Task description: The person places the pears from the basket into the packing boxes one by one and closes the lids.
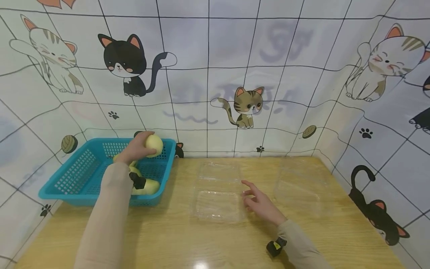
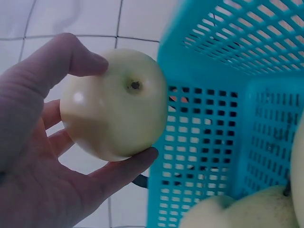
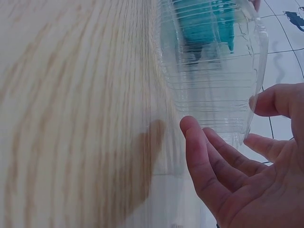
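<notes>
My left hand (image 1: 136, 147) grips a round, pale yellow-green pear (image 1: 154, 145) above the far right part of a blue plastic basket (image 1: 52, 192). In the left wrist view, thumb and fingers curl around the pear, with a dark hollow in its end facing the camera. More pears (image 1: 151, 186) lie in the basket, partly hidden by the left forearm. My right hand (image 1: 262, 203) is beside a clear plastic box (image 1: 218, 205) on the table, fingers relaxed and spread. In the right wrist view, the thumb tip is right at the box's rim and the other fingers lie along its side.
Another clear plastic box (image 1: 302, 190) sits on the wooden table (image 1: 168, 239), to the right of the right hand. A cat-print wall covering (image 1: 191, 89) encloses the back and both sides. The basket stands at the table's back left.
</notes>
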`<act>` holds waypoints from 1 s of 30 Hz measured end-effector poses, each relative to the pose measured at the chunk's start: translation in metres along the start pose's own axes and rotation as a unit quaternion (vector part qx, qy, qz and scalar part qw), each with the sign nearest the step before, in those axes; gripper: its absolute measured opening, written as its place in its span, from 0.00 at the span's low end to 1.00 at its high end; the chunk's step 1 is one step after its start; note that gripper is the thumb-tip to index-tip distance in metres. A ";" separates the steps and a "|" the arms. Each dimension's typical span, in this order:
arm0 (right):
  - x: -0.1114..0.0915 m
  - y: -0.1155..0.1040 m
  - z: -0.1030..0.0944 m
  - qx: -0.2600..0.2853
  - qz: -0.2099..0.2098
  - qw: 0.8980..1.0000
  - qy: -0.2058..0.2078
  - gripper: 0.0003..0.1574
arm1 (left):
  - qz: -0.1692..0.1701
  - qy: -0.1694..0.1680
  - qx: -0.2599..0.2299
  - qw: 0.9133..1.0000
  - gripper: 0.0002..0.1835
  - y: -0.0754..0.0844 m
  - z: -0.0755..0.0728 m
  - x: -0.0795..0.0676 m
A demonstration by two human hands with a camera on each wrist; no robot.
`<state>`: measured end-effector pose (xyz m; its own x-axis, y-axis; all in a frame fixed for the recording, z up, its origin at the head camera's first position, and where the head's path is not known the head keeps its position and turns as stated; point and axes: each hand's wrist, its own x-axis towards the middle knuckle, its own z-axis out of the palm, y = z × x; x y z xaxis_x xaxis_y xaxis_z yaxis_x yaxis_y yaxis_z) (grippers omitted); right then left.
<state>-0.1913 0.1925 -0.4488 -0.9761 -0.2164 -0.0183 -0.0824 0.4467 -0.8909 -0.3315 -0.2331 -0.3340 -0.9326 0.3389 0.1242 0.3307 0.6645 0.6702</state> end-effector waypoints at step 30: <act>0.002 0.003 -0.001 0.005 -0.006 1.000 -0.003 0.39 | 0.074 0.002 -0.005 0.997 0.39 0.046 0.017 -0.001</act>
<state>-0.1941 0.1941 -0.4513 -0.9739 -0.2269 -0.0094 -0.0928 0.4357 -0.8953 -0.3125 -0.1915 -0.3156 -0.8744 0.4303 0.2243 0.4630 0.6013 0.6513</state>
